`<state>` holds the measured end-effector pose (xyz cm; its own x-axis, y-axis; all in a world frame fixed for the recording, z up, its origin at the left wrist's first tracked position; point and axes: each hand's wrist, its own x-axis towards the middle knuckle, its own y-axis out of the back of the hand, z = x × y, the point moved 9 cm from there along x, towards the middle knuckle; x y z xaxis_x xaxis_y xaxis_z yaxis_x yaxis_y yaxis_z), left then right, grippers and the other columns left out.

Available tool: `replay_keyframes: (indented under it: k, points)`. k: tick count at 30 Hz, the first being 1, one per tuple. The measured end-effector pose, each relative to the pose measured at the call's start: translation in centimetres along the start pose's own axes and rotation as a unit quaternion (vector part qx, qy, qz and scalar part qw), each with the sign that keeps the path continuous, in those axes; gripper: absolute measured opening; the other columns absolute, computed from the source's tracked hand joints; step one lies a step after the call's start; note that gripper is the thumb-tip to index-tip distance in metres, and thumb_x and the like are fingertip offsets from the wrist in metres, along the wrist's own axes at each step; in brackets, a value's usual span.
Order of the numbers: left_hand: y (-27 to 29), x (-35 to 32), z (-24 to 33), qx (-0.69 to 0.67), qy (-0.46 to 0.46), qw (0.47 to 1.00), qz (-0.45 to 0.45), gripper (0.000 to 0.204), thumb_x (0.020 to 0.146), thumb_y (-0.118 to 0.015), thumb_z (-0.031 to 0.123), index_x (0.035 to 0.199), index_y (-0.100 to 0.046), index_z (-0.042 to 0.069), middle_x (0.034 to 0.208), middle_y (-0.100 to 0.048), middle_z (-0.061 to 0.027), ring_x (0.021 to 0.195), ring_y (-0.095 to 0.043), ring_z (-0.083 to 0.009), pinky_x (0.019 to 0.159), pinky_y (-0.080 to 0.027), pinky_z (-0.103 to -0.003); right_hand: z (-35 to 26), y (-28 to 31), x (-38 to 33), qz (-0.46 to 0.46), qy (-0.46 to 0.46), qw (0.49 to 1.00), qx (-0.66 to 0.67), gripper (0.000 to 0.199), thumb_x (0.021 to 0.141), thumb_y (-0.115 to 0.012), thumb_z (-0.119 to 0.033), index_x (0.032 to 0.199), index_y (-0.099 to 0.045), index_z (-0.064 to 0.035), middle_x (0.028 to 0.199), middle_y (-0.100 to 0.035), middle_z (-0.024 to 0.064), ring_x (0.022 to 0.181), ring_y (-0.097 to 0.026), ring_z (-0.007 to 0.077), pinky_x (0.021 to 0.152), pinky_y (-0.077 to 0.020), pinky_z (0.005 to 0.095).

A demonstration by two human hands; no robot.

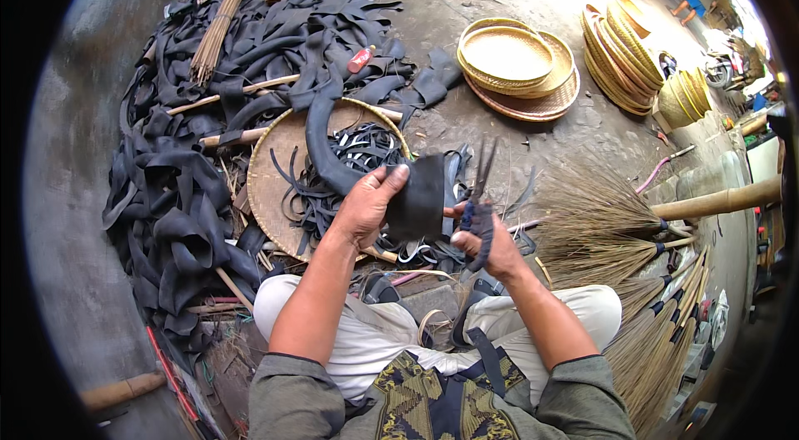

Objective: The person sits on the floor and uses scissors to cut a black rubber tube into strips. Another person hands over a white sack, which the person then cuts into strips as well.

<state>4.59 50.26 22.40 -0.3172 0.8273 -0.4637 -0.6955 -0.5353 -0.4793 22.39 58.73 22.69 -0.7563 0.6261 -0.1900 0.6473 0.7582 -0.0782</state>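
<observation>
My left hand (370,203) is closed on a wide strip of black rubber (418,198), its thumb pressed on the near face. From that hand a long curved length of rubber, like a cut inner tube, runs up and away to the pile. My right hand (491,244) is wrapped round the cloth-bound handles of a pair of scissors (483,182). Their dark blades point up and away, just right of the strip, and look slightly parted. Beyond the left hand lies a round woven tray (265,182) with thin cut rubber strips (366,147) in it.
A large heap of black rubber pieces (183,223) covers the left side, with a bundle of thin sticks (229,15) on top. Stacked woven trays (508,53) and baskets (620,57) stand at the far right. Several straw brooms (595,215) lie to the right. A red-labelled bottle (360,59) rests on the heap.
</observation>
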Motion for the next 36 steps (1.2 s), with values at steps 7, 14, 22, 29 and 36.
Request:
replay_keyframes:
  k: [7, 14, 22, 29, 36]
  points:
    - [-1.5, 0.2, 0.4, -0.018, -0.049, 0.999, -0.004, 0.049, 0.099, -0.068, 0.042, 0.129, -0.059, 0.004, 0.116, -0.07, -0.0053, 0.104, -0.068, -0.0172, 0.096, -0.053, -0.035, -2.1, -0.5, 0.3, 0.066, -0.021, 0.992, -0.107, 0.043, 0.085, -0.082, -0.021, 0.113, -0.056, -0.0012, 0.083, -0.059, -0.0005, 0.073, -0.055, 0.0073, 0.067, -0.0471, 0.0244]
    - [-6.2, -1.1, -5.2, 0.145, -0.013, 0.969, -0.198, 0.046, 0.104, -0.063, 0.029, 0.141, -0.053, 0.005, 0.132, -0.064, -0.0054, 0.119, -0.059, -0.0152, 0.104, -0.047, -0.034, -7.3, 2.7, 1.0, 0.143, 0.074, 0.987, 0.018, 0.039, 0.093, -0.078, -0.025, 0.117, -0.057, -0.0018, 0.093, -0.064, 0.0017, 0.078, -0.059, 0.0075, 0.069, -0.0495, 0.023]
    - [0.4, 1.4, 1.9, -0.234, -0.129, 0.963, 0.022, 0.037, 0.107, -0.056, 0.033, 0.133, -0.053, 0.008, 0.113, -0.069, -0.0086, 0.097, -0.07, -0.0236, 0.085, -0.06, -0.043, -6.2, 1.2, -2.6, 0.013, -0.016, 0.997, 0.074, 0.031, 0.098, -0.072, -0.03, 0.109, -0.06, -0.0037, 0.079, -0.06, -0.0002, 0.069, -0.059, 0.0077, 0.062, -0.0494, 0.0225]
    - [5.4, 0.6, 6.1, -0.38, -0.156, 0.911, 0.021, 0.038, 0.105, -0.055, 0.043, 0.115, -0.068, 0.009, 0.102, -0.075, -0.008, 0.09, -0.073, -0.0252, 0.09, -0.059, -0.043, -0.4, -6.4, -10.8, -0.2, -0.096, 0.963, 0.151, 0.051, 0.093, -0.075, -0.043, 0.119, -0.058, -0.002, 0.087, -0.063, 0.0023, 0.074, -0.057, 0.0084, 0.067, -0.0466, 0.0239]
    - [7.4, -0.1, 8.4, -0.414, -0.16, 0.893, -0.079, 0.03, 0.108, -0.052, 0.036, 0.105, -0.067, 0.01, 0.091, -0.073, -0.0052, 0.076, -0.072, -0.0203, 0.073, -0.062, -0.037, 1.1, -7.5, -12.2, -0.251, -0.133, 0.957, 0.052, 0.072, 0.085, -0.079, -0.053, 0.126, -0.055, 0.0019, 0.095, -0.063, 0.0078, 0.088, -0.06, 0.0161, 0.082, -0.0503, 0.0313]
